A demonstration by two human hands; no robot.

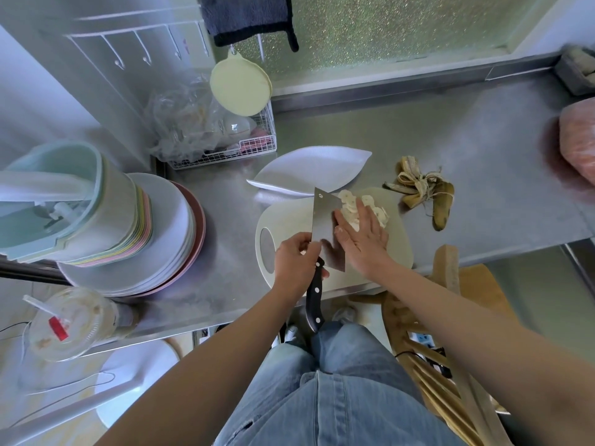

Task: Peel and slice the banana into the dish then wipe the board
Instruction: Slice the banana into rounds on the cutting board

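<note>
A pale cutting board (pixel 399 239) lies on the steel counter, and a pile of banana slices (pixel 349 202) sits at its far end. My left hand (pixel 297 257) grips a cleaver (pixel 325 220) where its blade meets the black handle, with the blade lying flat on the board. My right hand (pixel 362 236) rests with straight fingers on the slices, pressing them against the blade. A white leaf-shaped dish (pixel 309 170) stands just beyond the board. The banana peel (pixel 425 193) lies to the right of the board.
Stacked plates (pixel 167 239) with a pale green bin (pixel 61 201) on top fill the left. A wire basket (pixel 257 146) stands behind the dish. A plastic cup (pixel 69 323) is at near left, a pink bag (pixel 578 136) at far right, a wooden chair (pixel 450 304) below.
</note>
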